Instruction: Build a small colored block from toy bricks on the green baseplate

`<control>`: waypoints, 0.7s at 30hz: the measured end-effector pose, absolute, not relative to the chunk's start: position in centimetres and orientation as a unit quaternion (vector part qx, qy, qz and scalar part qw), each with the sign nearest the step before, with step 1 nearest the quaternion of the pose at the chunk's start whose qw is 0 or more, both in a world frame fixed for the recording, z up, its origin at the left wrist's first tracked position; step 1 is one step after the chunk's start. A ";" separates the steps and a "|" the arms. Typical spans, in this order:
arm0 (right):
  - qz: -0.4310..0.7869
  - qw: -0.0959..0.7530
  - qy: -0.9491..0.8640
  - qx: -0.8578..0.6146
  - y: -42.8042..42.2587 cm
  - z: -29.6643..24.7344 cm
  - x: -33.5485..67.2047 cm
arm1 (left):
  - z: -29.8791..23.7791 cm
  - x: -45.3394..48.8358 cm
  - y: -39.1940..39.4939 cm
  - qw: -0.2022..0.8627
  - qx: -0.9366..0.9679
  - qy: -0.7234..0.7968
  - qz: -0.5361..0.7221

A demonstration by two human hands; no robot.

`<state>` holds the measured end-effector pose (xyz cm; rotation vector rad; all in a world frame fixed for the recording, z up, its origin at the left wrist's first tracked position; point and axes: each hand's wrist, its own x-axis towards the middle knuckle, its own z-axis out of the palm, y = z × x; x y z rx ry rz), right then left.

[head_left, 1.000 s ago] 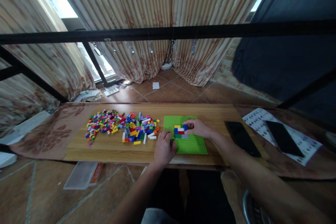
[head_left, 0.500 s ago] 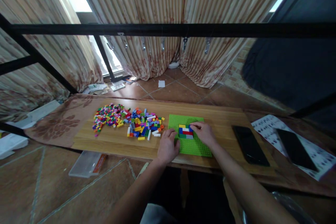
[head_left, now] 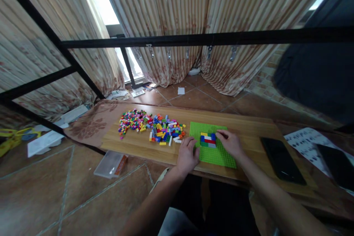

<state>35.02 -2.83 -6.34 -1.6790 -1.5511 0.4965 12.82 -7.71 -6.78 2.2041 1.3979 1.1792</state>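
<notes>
A green baseplate (head_left: 218, 158) lies on the wooden board. On it sits a small block of joined bricks (head_left: 208, 140) in yellow, blue, white, red, green and pale purple. My right hand (head_left: 231, 143) hovers just right of these bricks, fingers loosely bent and apart from them, with nothing visible in its grasp. At the baseplate's left edge rests my left hand (head_left: 187, 156), its fingers curved and its thumb apart, holding nothing that I can see. Left of that hand spreads a pile of larger loose bricks (head_left: 166, 131).
Farther left is a heap of tiny bricks (head_left: 132, 120). A black phone-like slab (head_left: 282, 160) lies on the board (head_left: 249, 129) at right, near a printed sheet (head_left: 298, 136) with another dark device (head_left: 336, 164). A clear plastic box (head_left: 109, 164) is on the floor.
My right hand has drawn back slightly from the blue brick at the top right of the block, which stays in place. My left hand stays at the baseplate's edge. The view has swung left.
</notes>
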 end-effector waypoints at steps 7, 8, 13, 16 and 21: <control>0.074 0.426 -0.604 -0.669 -8.5 -7.0 36.0 | -6.8 6.2 -10.7 0.070 0.677 0.581 0.446; 0.061 0.421 -0.606 -0.672 -9.2 -7.3 36.0 | -6.9 5.2 -10.7 0.057 0.664 0.599 0.443; 0.005 0.409 -0.596 -0.691 -10.8 -8.9 35.9 | -7.1 2.0 -9.7 0.022 0.649 0.644 0.405; -0.013 0.403 -0.585 -0.704 -10.8 -9.2 35.9 | -7.1 1.9 -8.8 0.014 0.647 0.652 0.395; -0.017 0.387 -0.593 -0.706 -10.6 -9.1 35.8 | -6.8 2.8 -6.9 0.005 0.657 0.647 0.386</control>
